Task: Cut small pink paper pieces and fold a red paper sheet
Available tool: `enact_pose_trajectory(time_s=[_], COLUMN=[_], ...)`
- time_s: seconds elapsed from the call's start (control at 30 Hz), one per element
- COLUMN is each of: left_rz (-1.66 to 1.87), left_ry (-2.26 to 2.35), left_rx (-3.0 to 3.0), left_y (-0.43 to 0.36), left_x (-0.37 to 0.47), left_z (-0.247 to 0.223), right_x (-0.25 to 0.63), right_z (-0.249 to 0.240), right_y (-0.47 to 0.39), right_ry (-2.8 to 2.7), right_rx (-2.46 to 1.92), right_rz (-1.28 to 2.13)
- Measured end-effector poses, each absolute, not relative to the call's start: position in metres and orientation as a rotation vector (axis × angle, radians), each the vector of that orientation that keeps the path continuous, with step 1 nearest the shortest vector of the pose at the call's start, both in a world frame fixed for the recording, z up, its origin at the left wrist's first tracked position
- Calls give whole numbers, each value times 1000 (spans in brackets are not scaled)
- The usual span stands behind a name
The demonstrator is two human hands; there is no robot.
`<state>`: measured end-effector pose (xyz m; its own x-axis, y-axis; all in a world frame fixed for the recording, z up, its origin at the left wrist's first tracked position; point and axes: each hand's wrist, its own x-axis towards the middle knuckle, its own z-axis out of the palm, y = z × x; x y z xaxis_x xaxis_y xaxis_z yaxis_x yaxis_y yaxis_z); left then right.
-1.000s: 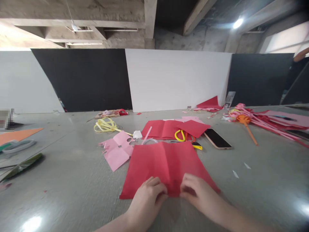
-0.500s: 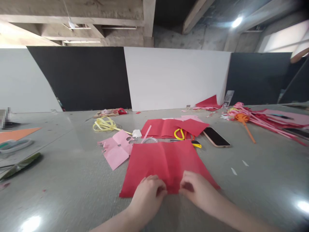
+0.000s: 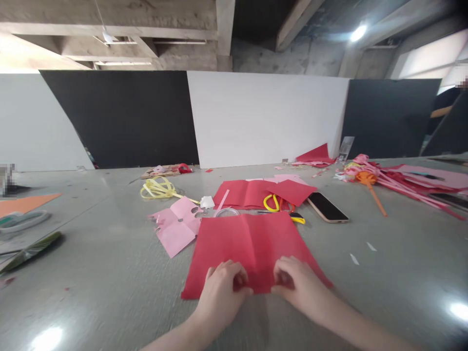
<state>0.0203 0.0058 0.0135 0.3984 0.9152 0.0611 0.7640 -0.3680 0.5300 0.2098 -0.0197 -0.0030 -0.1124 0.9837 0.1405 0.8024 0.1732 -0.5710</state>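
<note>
A creased red paper sheet (image 3: 252, 239) lies on the grey table in front of me, its near edge between my hands. My left hand (image 3: 224, 292) grips that edge left of the middle crease, fingers curled and thumb below. On the crease's other side, my right hand (image 3: 298, 285) pinches the same edge in a like way. Just beyond the sheet are yellow-handled scissors (image 3: 271, 202), partly covered by red paper, and a clear tape roll (image 3: 227, 212). To the left lies a pink paper (image 3: 178, 226) with cut holes.
A phone (image 3: 328, 208) lies right of the scissors. Yellow ribbon (image 3: 158, 188) is coiled at the back left. Pink and red strips with an orange stick (image 3: 376, 199) lie at the right. Green-handled scissors or a similar tool (image 3: 24, 220) and orange paper (image 3: 25, 203) are far left.
The fingers of both hands have shifted slightly up and curled differently along the near edge of the red sheet. The sheet has stayed in place.
</note>
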Motion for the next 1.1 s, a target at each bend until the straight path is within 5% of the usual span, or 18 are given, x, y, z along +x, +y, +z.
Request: enact_pose_trajectory(time_s=[0.63,0.9,1.1], left_rz=[803,721,487], left_ry=[865,917,1207], left_rx=[3584,3597,2935], left_y=[-29,-33,-17], left_x=[14,13,11], left_z=[-32,-42,-5], right_x=[210,210,212], right_z=[-4,-3,-5], right_y=[-22,-25,-25], right_ry=[-2026,-2039,-2049], right_rx=[-1636,-1630,-1594], right_rz=[422,417,419])
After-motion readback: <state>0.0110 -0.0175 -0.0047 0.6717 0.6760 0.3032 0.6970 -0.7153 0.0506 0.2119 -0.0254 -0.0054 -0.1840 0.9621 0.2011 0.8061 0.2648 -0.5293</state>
